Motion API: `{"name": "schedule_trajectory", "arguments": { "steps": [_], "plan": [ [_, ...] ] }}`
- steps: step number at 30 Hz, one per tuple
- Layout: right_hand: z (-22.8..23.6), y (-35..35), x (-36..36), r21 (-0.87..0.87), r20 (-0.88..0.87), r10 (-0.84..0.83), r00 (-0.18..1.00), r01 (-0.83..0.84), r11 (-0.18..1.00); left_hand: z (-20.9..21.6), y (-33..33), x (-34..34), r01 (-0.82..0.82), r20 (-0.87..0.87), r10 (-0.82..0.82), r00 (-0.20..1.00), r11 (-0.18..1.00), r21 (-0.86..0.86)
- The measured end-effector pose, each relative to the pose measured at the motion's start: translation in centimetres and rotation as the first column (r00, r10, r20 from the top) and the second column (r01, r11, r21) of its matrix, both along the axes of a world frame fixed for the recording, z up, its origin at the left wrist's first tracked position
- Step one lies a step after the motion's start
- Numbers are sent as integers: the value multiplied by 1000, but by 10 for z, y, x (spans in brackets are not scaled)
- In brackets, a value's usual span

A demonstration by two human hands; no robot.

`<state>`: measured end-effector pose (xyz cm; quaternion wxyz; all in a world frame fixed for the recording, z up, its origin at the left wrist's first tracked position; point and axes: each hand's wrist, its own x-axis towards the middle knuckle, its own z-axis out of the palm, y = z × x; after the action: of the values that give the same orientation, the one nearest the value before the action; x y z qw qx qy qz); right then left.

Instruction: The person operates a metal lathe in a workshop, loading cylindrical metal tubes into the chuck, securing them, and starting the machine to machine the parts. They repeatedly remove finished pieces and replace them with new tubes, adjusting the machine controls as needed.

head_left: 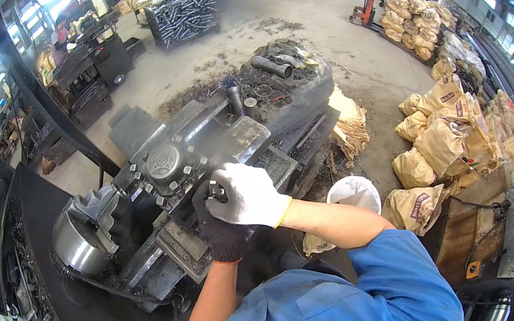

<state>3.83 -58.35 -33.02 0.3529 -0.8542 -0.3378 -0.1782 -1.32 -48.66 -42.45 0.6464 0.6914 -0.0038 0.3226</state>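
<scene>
- I find the small metal piece [218,192] near the middle of the frame, held between the gloved hands in front of the machine.
- I see the right hand [251,194], in a white glove, with thumb and fingers clamped on that piece.
- The left hand [220,234], in a dark glove, is together with the right, just below it; the view is poor there, so I cannot tell whether its fingers grip the piece too.
- Left of the hands I have the bolted tool post [164,164], and at lower left the silvery chuck [85,238].
- Right of centre stands a white bucket [355,193], near the paper sacks [432,152] heaped farther right.
- At upper left I make out a crate of metal parts [185,16].
</scene>
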Motion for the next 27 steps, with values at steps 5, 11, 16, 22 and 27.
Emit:
{"name": "schedule_trajectory", "arguments": {
  "steps": [5,11,16,22,27],
  "plan": [
    [-1,3,1,-21,-7,0,1000,-1,1000,-12,7,4,-32,-52,34,998,999,22],
    [-11,7,-1,12,19,-55,998,54,998,-9,2,6,127,-23,-152,988,892,-433],
    [-15,11,-2,18,2,-57,998,57,998,-12,4,7,-46,-69,43,997,998,-38],
    [-3,0,-1,-33,-7,-11,1000,11,999,-8,1,6,-17,-36,12,999,990,-138],
    [2,-14,3,-98,-13,66,998,-67,993,-9,9,2,-137,-61,162,985,945,295]
  ]
}}
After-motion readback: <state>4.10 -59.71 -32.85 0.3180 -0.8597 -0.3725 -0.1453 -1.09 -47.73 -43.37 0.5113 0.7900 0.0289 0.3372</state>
